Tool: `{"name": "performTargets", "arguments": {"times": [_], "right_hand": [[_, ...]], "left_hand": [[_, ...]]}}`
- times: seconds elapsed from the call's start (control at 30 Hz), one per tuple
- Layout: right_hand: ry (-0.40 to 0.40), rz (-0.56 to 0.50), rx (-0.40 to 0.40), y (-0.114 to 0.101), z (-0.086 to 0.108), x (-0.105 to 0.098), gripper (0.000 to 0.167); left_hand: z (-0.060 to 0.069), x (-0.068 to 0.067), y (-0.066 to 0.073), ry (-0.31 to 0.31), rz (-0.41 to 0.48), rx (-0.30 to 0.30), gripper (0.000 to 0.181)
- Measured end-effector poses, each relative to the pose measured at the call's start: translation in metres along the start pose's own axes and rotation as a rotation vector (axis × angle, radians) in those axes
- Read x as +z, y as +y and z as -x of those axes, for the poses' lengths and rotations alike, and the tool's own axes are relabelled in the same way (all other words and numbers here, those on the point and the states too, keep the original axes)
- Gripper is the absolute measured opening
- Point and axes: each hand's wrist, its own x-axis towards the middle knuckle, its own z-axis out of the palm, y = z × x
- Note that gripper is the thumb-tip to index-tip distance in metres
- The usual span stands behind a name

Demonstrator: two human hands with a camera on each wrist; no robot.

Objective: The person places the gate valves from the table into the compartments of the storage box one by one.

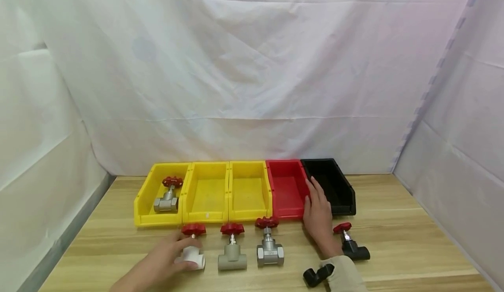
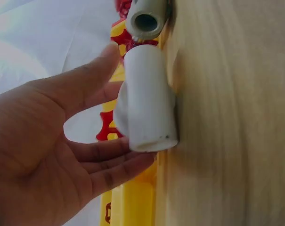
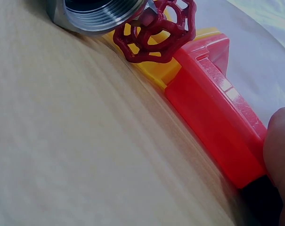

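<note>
A white valve (image 1: 192, 257) with a red handwheel stands on the table at the front left. My left hand (image 1: 163, 259) is around it, thumb on one side and fingers on the other; the left wrist view shows a gap between the thumb and the white body (image 2: 150, 99). My right hand (image 1: 318, 216) lies with its fingers extended over the shared edge of the red bin (image 1: 284, 213) and the black bin (image 1: 346, 209). In the right wrist view only part of this hand (image 3: 280, 146) shows, against the bin front.
Right of the white valve stand a beige valve (image 1: 232, 259) and a silver valve (image 1: 270, 253). A black valve (image 1: 356, 251) and a black elbow-shaped fitting (image 1: 318, 276) lie near my right forearm. Three yellow bins (image 1: 205, 216) adjoin the red one; the leftmost holds another silver valve (image 1: 166, 203).
</note>
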Motion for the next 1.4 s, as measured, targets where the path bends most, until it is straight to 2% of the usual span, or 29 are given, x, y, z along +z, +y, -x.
{"name": "performTargets", "arguments": {"times": [0.07, 0.17, 0.5, 0.77, 0.97, 1.2, 1.4], "right_hand": [[-0.003, 0.001, 0.000, -0.001, 0.001, 0.000, 0.055], [-0.002, 0.000, 0.005, -0.003, 0.001, -0.002, 0.055], [0.017, -0.008, -0.014, 0.001, -0.001, -0.001, 0.054], [0.004, -0.015, -0.008, -0.001, -0.001, -0.001, 0.054], [-0.003, -0.020, 0.005, -0.002, 0.001, -0.002, 0.054], [-0.006, -0.017, 0.013, 0.000, 0.002, 0.000, 0.054], [-0.015, -0.013, 0.011, -0.001, 0.000, -0.001, 0.054]], "left_hand": [[-0.001, 0.004, 0.001, -0.018, 0.023, -0.027, 0.040], [-0.002, 0.008, 0.001, -0.020, 0.023, -0.026, 0.039], [-0.005, 0.015, -0.001, 0.039, -0.082, 0.062, 0.034], [-0.002, 0.015, 0.002, 0.026, -0.057, 0.050, 0.037], [-0.003, 0.014, 0.001, 0.003, -0.050, 0.016, 0.036], [-0.003, 0.015, 0.001, 0.008, -0.051, 0.019, 0.036], [-0.005, 0.015, 0.003, -0.010, -0.047, -0.019, 0.036]]}}
